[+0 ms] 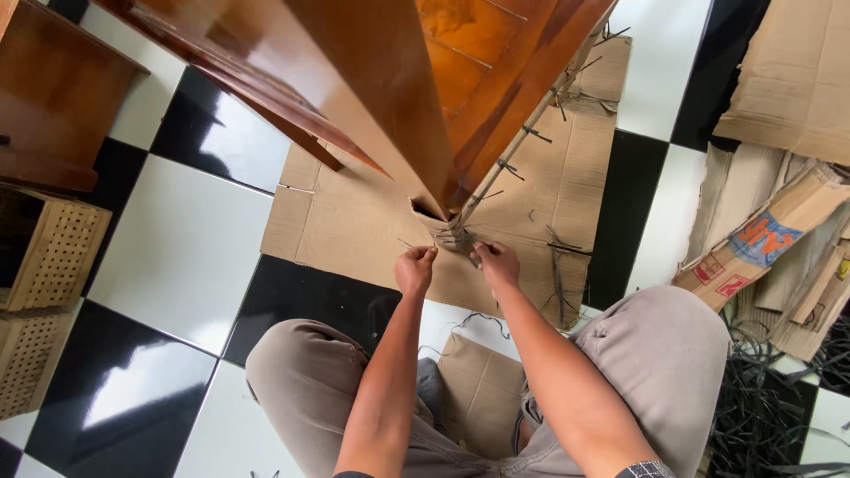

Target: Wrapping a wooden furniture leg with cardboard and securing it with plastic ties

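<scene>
**Tying off the cardboard wrap at the bottom corner of a wooden furniture piece**

So here's the view looking straight down: a person sits on the black and white tiled floor (177,248) with knees apart, and a tall glossy wooden furniture piece (390,97) stands right in front of them on a flattened cardboard sheet (354,221). A cardboard edge strip (522,133) runs up one corner of the wood, held on by a row of dark ties (536,134) knotted at intervals.

Both hands are down at the lowest corner, close together but not touching. The left hand (414,268) is curled into a loose fist, pinching what looks like one end of a thin dark tie (453,239). The right hand (498,262) is closed too, fingers pinched on the other end just beside the cardboard fold. The tie itself is tiny here, so I can't tell if it's already knotted or only crossed.

My read: this is the bottom tie of the run, mid-cinch. The next bit probably needs both ends pulled evenly so the strip sits snug against the corner without tearing the cardboard.

Off to the right there's a pile of cardboard scraps (779,257) and a heap of black strapping (761,407). Woven boxes (44,257) sit at the left edge.
</scene>
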